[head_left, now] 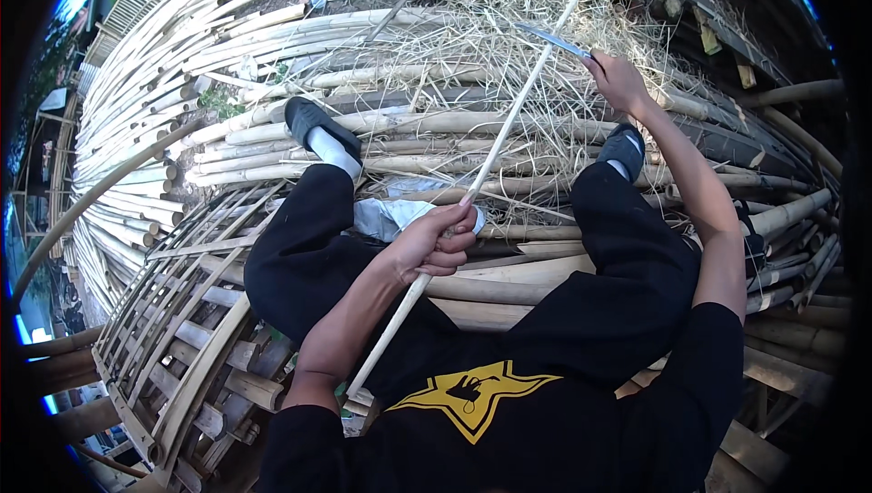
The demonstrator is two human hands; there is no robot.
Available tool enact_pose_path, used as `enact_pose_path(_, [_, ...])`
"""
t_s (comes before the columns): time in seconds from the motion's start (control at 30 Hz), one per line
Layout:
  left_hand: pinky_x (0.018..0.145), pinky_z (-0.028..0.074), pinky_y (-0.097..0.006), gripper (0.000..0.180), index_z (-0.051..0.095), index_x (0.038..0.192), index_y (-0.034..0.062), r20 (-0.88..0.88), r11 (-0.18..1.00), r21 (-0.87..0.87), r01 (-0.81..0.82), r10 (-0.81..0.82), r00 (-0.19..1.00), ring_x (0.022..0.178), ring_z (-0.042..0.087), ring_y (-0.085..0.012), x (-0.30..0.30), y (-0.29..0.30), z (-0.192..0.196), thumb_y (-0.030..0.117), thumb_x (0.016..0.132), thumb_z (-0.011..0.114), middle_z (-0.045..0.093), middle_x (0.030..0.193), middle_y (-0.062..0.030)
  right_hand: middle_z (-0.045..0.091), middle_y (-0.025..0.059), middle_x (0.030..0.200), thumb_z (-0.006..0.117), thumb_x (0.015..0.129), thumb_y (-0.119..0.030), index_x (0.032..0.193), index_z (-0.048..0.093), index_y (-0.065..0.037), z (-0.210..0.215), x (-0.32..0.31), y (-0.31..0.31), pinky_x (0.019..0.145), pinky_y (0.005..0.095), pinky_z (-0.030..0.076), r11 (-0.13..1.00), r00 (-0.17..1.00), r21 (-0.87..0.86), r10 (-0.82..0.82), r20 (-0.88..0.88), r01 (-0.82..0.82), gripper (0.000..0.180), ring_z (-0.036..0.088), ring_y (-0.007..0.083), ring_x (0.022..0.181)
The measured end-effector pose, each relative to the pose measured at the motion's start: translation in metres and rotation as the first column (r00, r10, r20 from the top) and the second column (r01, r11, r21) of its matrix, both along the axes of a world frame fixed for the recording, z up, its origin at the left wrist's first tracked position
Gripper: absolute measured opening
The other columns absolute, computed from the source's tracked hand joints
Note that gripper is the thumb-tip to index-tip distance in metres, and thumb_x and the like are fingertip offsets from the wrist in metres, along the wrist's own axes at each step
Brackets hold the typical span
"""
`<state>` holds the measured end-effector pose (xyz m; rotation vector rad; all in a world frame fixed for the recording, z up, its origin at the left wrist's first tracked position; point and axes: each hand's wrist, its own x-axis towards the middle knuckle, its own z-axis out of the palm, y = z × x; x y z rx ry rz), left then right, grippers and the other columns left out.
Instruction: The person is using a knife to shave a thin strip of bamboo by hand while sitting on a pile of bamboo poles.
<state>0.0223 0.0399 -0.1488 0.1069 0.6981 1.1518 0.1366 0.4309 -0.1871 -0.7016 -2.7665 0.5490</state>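
My left hand (pixel 434 243), at the centre of the frame, is curled tight around a long, thin bamboo strip (pixel 490 159), fingers wrapped over it and thumb pressed along its side. The strip runs diagonally from the lower middle of the frame, past my lap, up to the top right of centre. My right hand (pixel 618 80), in the upper right, is closed on the handle of a knife (pixel 556 40), whose blade lies across the strip, touching it there. I am seated on a bed of bamboo poles (pixel 381 125) with both legs stretched toward the top of the frame, dark shoes on: one (pixel 320 124) left of centre, the other (pixel 625 148) just below my right wrist. Dry shavings (pixel 472 29) lie heaped over the poles around the blade. A woven bamboo lattice panel (pixel 182 311) lies at the lower left, and a fan of pale split slats (pixel 154 66) fills the upper left.
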Motion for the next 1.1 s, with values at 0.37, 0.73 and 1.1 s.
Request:
enact_pose_path(0.37, [0.025, 0.012, -0.017, 0.039, 0.033, 0.073, 0.0134, 0.318, 0.998, -0.067, 0.006, 0.015, 0.948, 0.033, 0.014, -0.0014, -0.005, 0.004, -0.006, 0.041, 0.1, 0.025, 0.021, 0.049, 0.0067, 0.054, 0.0179, 0.056, 0.045, 0.095, -0.032, 0.08, 0.053, -0.002, -0.009, 0.0, 0.022, 0.048, 0.0434, 0.04, 0.979, 0.996, 0.184, 0.084, 0.031, -0.089, 0.036, 0.055, 0.0356, 0.052])
enact_pose_path(0.73, [0.026, 0.009, -0.017, 0.04, 0.032, 0.071, 0.0157, 0.299, 0.999, -0.048, -0.018, 0.032, 0.954, 0.034, 0.014, -0.0009, -0.002, -0.003, -0.003, 0.044, 0.099, 0.028, 0.021, 0.049, 0.007, 0.055, 0.014, 0.055, 0.041, 0.095, -0.037, 0.082, 0.052, -0.005, -0.006, -0.011, -0.003, 0.046, 0.0448, 0.041, 0.998, 0.998, -0.037, -0.057, -0.037, 0.055, 0.036, 0.056, 0.0336, 0.051])
enact_pose_path(1.1, [0.024, 0.01, -0.018, 0.041, 0.032, 0.069, 0.0162, 0.302, 0.999, -0.052, -0.013, 0.028, 0.953, 0.033, 0.014, -0.0011, -0.004, 0.001, -0.014, 0.045, 0.098, 0.029, 0.021, 0.048, 0.007, 0.054, 0.015, 0.062, 0.044, 0.094, -0.034, 0.089, 0.044, -0.006, -0.009, -0.009, -0.093, 0.054, 0.0454, 0.043, 0.785, 0.788, 0.068, 0.616, 0.013, -0.615, 0.029, 0.057, 0.0362, 0.059])
